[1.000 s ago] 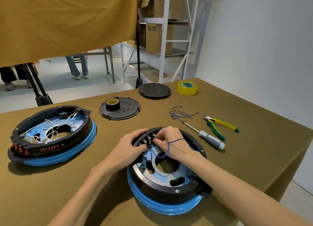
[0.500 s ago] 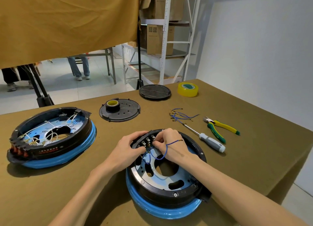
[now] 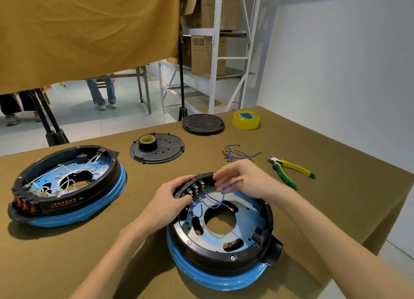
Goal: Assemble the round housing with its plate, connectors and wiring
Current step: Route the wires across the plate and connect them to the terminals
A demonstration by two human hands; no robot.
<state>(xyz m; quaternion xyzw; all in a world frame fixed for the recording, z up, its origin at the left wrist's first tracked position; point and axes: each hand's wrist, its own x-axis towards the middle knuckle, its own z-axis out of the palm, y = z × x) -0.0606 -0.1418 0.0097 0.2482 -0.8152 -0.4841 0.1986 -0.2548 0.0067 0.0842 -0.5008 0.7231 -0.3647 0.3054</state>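
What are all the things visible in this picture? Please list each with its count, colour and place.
round housing: 1, black on blue ring, near, in front of the person
second housing: 1, black on blue ring, white wiring inside, left on table
blue wire: 1, blue, at the near housing's connectors
spare wires: a bunch, blue, beyond the right hand
perforated plate: 1, black, table middle
small tape roll: 1, black and yellow, on that plate
plain plate: 1, black, far edge
tape roll: 1, yellow, far edge
pliers: 1, green and yellow, right
table: 1, olive cloth
shelf: 1, white, with brown boxes
left hand: grips housing rim
right hand: fingers pinch the blue wire
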